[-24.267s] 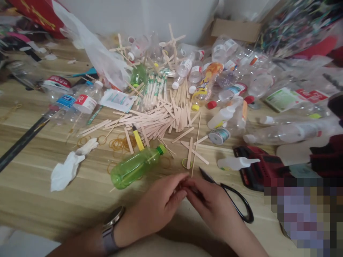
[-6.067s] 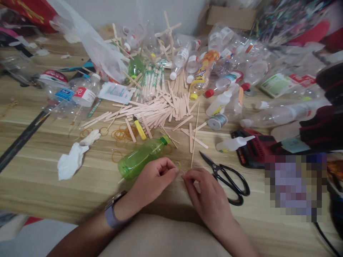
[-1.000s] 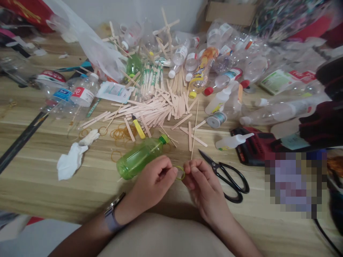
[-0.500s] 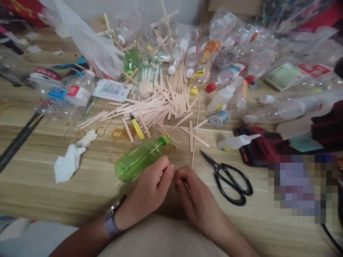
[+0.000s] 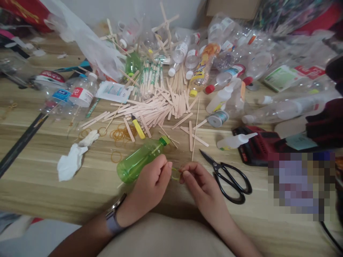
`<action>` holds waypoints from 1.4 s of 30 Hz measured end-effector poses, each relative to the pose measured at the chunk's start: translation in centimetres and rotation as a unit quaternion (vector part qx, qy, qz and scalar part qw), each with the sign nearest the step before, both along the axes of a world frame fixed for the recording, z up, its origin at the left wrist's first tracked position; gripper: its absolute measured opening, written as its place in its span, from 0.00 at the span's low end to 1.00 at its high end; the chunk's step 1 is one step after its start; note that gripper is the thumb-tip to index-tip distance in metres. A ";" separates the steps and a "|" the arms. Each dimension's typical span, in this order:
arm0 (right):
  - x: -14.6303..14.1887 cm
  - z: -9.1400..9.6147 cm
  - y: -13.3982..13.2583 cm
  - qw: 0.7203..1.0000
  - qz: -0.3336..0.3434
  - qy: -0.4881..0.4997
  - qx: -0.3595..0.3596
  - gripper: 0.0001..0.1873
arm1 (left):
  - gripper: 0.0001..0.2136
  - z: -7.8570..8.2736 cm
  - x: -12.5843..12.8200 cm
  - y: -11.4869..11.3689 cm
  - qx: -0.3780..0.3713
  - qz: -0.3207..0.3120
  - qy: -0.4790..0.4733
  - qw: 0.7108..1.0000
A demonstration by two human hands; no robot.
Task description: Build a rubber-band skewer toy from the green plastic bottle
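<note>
My left hand [image 5: 151,184] and my right hand [image 5: 199,185] meet above the near edge of the wooden table [image 5: 40,178], both pinched on a small yellow-green rubber band [image 5: 175,174] stretched between their fingertips. A watch sits on my left wrist. A green plastic bottle [image 5: 140,160] lies on its side just left of my left hand, touching or nearly touching its knuckles. Black scissors [image 5: 227,175] lie open right of my right hand.
A heap of flat wooden sticks [image 5: 155,110], thin skewers and loose rubber bands [image 5: 120,134] fills the middle. Several clear bottles [image 5: 222,71] crowd the back and right. A crumpled tissue [image 5: 71,160] lies left; a glue bottle [image 5: 234,141] rests on a red tool [image 5: 257,146].
My hands were pressed together half a second ago; now they have drawn slightly apart and the rubber band shows between the fingertips again. The view shifted a little.
</note>
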State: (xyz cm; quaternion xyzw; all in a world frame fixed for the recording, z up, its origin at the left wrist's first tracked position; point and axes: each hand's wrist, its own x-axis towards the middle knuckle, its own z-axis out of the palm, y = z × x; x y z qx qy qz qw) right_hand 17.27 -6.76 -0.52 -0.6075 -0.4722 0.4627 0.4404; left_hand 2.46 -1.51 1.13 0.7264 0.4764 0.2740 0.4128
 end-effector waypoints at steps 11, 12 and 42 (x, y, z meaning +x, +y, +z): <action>-0.5 0.4 0.1 0.997 0.033 -0.069 0.005 0.07 | 0.15 -0.1 0.1 0.1 -0.023 0.001 -0.028 0.999; -0.5 0.4 0.0 0.997 0.030 -0.066 -0.001 0.06 | 0.15 -0.1 0.1 0.1 -0.028 0.000 -0.031 0.999; -1.0 0.5 0.5 0.998 -0.006 -0.050 0.028 0.04 | 0.15 -0.2 -0.3 -0.2 -0.136 -0.074 -0.133 0.979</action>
